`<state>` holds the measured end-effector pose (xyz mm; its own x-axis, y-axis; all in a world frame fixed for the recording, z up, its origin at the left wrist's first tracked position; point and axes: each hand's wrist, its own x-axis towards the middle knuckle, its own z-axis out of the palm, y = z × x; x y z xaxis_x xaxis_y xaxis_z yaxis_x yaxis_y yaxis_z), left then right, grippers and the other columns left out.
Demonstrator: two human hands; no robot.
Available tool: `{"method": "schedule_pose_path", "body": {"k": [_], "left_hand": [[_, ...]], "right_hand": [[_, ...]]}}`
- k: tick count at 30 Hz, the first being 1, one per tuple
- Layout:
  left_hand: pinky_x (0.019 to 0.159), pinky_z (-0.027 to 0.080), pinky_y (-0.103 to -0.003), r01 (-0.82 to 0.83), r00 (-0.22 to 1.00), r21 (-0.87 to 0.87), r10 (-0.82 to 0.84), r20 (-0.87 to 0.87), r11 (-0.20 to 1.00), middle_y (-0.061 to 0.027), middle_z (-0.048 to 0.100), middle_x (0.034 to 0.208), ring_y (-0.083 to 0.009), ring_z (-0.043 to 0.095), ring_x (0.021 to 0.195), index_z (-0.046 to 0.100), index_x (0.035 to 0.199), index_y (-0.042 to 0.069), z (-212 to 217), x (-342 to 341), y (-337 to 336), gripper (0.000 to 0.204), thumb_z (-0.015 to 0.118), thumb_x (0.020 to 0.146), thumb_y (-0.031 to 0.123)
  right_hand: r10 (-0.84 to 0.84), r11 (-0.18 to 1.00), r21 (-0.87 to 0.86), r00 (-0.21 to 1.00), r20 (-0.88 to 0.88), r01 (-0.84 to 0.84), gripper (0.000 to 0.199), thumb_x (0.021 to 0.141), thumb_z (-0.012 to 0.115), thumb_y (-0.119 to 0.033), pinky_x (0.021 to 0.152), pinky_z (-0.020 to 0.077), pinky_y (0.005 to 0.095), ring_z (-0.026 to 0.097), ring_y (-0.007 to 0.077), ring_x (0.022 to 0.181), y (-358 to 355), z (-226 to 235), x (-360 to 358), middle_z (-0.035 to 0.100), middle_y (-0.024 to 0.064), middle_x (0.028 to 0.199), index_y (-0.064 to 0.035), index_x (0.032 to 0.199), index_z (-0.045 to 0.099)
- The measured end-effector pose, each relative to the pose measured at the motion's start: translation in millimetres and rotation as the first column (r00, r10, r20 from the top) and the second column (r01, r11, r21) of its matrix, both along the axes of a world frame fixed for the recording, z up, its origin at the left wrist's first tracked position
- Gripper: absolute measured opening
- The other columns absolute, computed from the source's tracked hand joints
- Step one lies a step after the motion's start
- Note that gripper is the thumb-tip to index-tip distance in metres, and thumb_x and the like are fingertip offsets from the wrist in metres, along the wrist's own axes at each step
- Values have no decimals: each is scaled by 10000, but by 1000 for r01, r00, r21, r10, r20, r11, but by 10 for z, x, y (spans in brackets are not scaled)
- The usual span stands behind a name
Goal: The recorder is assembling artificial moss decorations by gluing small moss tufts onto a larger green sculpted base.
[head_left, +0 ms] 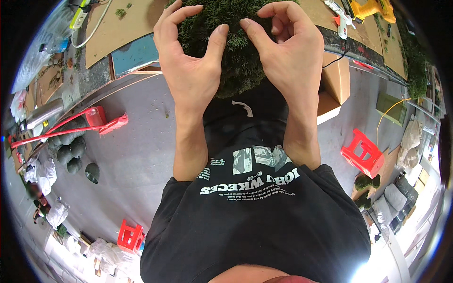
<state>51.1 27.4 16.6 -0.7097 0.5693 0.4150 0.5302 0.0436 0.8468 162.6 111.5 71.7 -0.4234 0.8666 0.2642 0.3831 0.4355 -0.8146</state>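
The moss ball (234,52), a dense dark green mound, sits at the top centre of the frame, at the near edge of the counter (127,28) that is covered with brown cardboard. Both hands press on it from either side.

The left hand (188,66) lies on the left flank, fingers (167,21) curled over the top and thumb pressing into the front face. The right hand (288,56) mirrors it on the right flank, fingers hooked and pinching into the surface, thumb set close to the left thumb. Both hands are clenched into the green, neither released.

Recommended handling, judged from this grip:
- Keep pressure even from both sides so the mound holds its round shape.
- Work with the thumb pads, not the nails, to avoid tearing tufts loose.
- Keep clear of the glue gun (342,19) at the upper right.
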Motion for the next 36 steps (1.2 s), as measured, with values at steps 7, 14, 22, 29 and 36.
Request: {"method": "schedule_pose_path", "body": {"k": [7,14,22,29,36], "left_hand": [[1138,375,-432,6,999,-3,-6,-51,1000,-225,568,1402,-344,525,1349,626,1194,7,-56,-7,-1,377,772,848,36],[1141,375,-441,35,997,66,-30,-71,997,-233,564,1405,-355,524,1351,631,1180,14,-69,-31,11,373,771,834,15],[1138,380,-436,-13,999,20,14,-32,1000,-225,566,1402,-353,516,1356,634,1167,13,-88,-16,6,377,784,820,14],[1160,376,-412,70,985,225,-103,139,972,-142,593,1430,-257,543,1346,666,1220,52,-110,-153,-104,360,788,882,80],[1146,414,-403,-60,961,239,-8,275,969,-170,583,1441,-232,580,1297,619,1261,-7,-267,-401,-633,359,756,939,75]], "right_hand": [[-47,981,-184,998,44,54,233,839,804,-104,579,388,289,445,120,651,-6,39,5,483,29,717,-3,917,610],[-3,999,32,990,144,-2,302,813,814,-144,612,416,309,464,154,683,-63,70,-54,484,53,759,-5,949,583],[-53,991,127,983,175,31,318,774,805,-131,638,426,338,475,186,700,-67,66,-155,462,78,754,-10,921,550],[31,990,130,984,176,-54,318,786,814,-147,619,425,352,471,204,669,22,1,-9,467,84,729,-11,896,550],[-158,978,-204,826,-540,54,226,836,823,-84,688,464,220,567,73,740,48,52,627,635,10,813,3,1008,705]]}}
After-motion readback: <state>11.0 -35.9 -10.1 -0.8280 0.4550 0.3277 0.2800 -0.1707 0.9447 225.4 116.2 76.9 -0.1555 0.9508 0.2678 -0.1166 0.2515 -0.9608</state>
